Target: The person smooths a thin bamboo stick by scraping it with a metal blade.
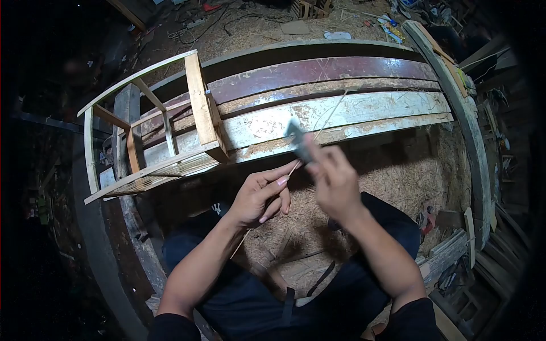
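Observation:
Between the fingertips of my left hand (263,196) is a thin wooden strip (240,243), which runs down past the wrist and up beyond the fingers toward the bench. My right hand (335,182) is closed around a dark tool (297,139), blurred by motion, so its exact kind is unclear. The tool is close to the strip, just above and right of my left fingertips. On the left of the bench stands a light wooden slatted frame (200,102), tilted in view.
A low bench of worn planks (256,126), whitish and dark red, spans the view ahead. A thick beam (463,113) borders it at the right. Wood shavings (398,182) cover the ground around my legs. Timber pieces (449,250) lie at the lower right.

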{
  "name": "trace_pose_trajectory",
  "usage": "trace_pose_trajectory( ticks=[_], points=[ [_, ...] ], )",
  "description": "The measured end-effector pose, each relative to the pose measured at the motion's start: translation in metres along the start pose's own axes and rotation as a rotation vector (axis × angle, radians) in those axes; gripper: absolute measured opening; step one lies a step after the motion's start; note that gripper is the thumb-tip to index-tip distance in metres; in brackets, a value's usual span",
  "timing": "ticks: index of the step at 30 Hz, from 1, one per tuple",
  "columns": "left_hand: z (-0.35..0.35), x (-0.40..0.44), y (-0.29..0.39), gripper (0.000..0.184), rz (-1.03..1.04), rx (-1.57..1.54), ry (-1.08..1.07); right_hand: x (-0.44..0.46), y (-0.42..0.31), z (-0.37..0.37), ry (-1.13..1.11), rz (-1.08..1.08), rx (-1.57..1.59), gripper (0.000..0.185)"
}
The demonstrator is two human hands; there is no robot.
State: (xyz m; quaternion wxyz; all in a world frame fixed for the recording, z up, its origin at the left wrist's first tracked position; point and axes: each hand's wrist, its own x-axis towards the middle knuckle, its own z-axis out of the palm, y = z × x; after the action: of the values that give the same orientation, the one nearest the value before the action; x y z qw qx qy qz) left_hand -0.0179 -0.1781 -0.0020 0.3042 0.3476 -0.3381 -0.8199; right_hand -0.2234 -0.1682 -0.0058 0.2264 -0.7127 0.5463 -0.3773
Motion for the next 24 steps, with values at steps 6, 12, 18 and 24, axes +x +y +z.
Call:
trace_pose_trajectory(
  ticks=[6,12,18,24],
  points=[
    [-0.007,0.003,-0.002,0.032,0.011,0.020,0.011,-0.005,-0.009,0.004,-0.095,-0.028,-0.036,0.050],
    [0.007,-0.001,0.002,0.042,-0.060,0.043,0.192,-0.015,-0.023,0.012,-0.131,-0.157,0.023,0.054],
    [-0.003,0.002,-0.004,0.047,-0.024,-0.084,-0.056,0.004,0.001,0.002,-0.048,0.029,-0.024,0.048],
    [0.002,0.004,-0.002,0.050,-0.061,-0.046,0.073,-0.013,-0.017,0.009,-0.145,-0.073,0.071,0.051]
  ],
)
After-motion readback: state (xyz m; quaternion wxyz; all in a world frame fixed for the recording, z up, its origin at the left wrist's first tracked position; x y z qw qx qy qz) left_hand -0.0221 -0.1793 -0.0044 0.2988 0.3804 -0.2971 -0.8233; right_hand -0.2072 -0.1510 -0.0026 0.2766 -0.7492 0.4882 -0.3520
